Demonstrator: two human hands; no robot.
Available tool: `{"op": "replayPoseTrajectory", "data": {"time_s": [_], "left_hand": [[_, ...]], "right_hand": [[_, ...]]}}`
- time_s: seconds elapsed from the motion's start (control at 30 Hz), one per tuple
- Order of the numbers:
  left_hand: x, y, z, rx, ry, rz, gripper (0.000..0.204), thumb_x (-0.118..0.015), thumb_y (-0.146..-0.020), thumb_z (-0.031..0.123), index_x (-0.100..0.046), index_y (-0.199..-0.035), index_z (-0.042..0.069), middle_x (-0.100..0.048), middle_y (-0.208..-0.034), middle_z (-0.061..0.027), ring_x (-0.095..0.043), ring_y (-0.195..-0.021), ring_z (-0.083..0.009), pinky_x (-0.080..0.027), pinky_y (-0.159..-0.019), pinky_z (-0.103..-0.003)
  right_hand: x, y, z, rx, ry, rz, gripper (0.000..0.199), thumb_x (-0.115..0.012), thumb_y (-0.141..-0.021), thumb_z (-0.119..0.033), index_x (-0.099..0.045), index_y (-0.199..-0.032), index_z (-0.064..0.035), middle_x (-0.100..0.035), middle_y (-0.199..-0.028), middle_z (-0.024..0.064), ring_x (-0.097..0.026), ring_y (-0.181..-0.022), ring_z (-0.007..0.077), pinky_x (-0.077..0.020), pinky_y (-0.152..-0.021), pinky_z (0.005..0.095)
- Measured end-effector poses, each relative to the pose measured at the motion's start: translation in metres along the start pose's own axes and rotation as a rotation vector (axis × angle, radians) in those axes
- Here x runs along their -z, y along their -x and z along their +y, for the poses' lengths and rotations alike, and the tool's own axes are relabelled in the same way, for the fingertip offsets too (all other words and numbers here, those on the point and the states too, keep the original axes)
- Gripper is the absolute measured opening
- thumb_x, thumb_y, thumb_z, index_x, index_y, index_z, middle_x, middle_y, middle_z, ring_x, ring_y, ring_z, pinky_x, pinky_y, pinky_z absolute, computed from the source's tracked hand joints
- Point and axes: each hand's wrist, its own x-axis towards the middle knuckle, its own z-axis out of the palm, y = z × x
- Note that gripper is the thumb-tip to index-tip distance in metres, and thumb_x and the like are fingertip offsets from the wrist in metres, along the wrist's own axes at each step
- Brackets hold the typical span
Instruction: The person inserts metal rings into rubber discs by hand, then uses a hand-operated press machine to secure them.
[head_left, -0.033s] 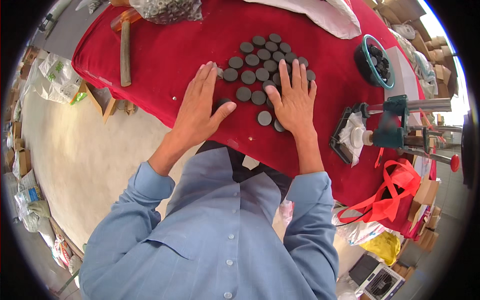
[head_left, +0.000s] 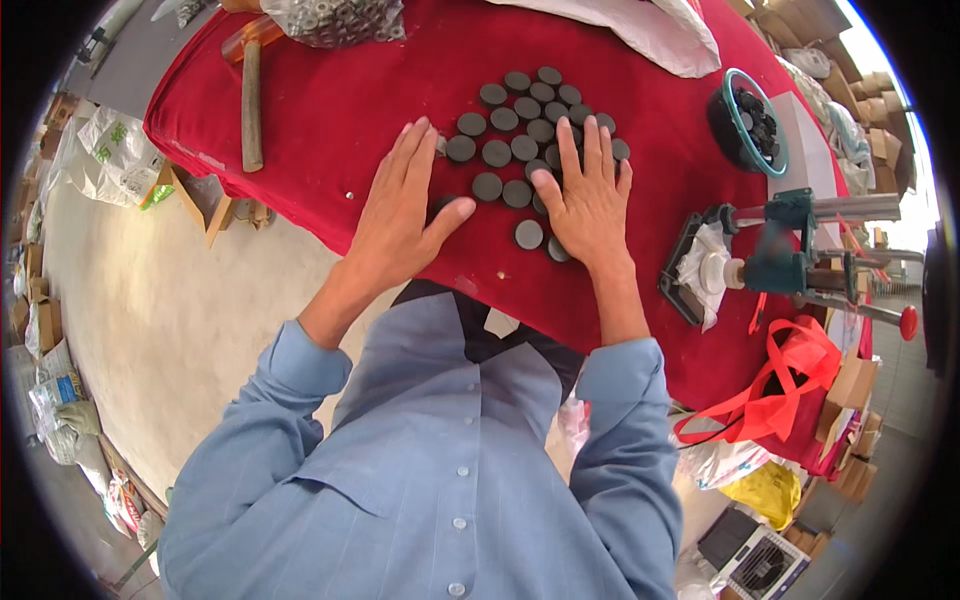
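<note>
Several round dark grey discs [head_left: 496, 153] lie in a loose cluster on the red cloth of the table. My left hand [head_left: 402, 205] is flat at the cluster's left side, fingers together and stretched out, thumb apart; a disc is partly hidden beneath that thumb. Over the cluster's right part rests my right hand [head_left: 591, 200], palm down with fingers outstretched, covering some of the discs. Neither hand grips anything. Below the main group, a single lighter-faced disc [head_left: 528, 235] sits between the two hands, nearer the right.
A hand press [head_left: 790, 230] with a red-knobbed lever stands at right. Behind it is a teal-rimmed bowl [head_left: 728, 125] of black pieces. A wooden-handled hammer [head_left: 251, 110] and a clear bag of small metal parts [head_left: 335, 18] lie far left. A red strap [head_left: 770, 385] hangs by the right edge.
Almost nothing differs. My left hand has shifted very slightly; my right hand and the discs look the same.
</note>
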Motion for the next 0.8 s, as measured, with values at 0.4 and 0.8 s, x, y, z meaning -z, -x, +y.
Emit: {"op": "replayPoseTrajectory", "data": {"time_s": [0.4, 0.8], "left_hand": [[0.001, -0.032, 0.012, -0.067, -0.004, 0.011, 0.076, -0.059, -0.111, 0.039, -0.03, -0.165, -0.006, -0.028, -0.173, -0.027, -0.025, -0.163, -0.0425, -0.025, -0.131, -0.05], [0.012, -0.034, 0.018, -0.071, 0.001, -0.031, 0.072, -0.054, -0.113, 0.039, -0.031, -0.165, -0.005, -0.03, -0.173, -0.0267, -0.026, -0.163, -0.0415, -0.025, -0.132, -0.048]], "right_hand": [[0.025, 0.017, -0.02, 0.028, -0.104, 0.145, 0.079, -0.045, -0.11, -0.058, -0.026, -0.173, -0.0126, -0.023, -0.178, 0.0199, -0.019, -0.166, 0.037, -0.0126, -0.129, 0.0661], [0.058, 0.04, 0.039, -0.22, -0.924, 0.407, 0.076, -0.036, -0.116, -0.056, -0.028, -0.17, -0.0035, -0.031, -0.174, 0.0239, -0.028, -0.163, 0.0356, -0.0223, -0.131, 0.0472]]}}
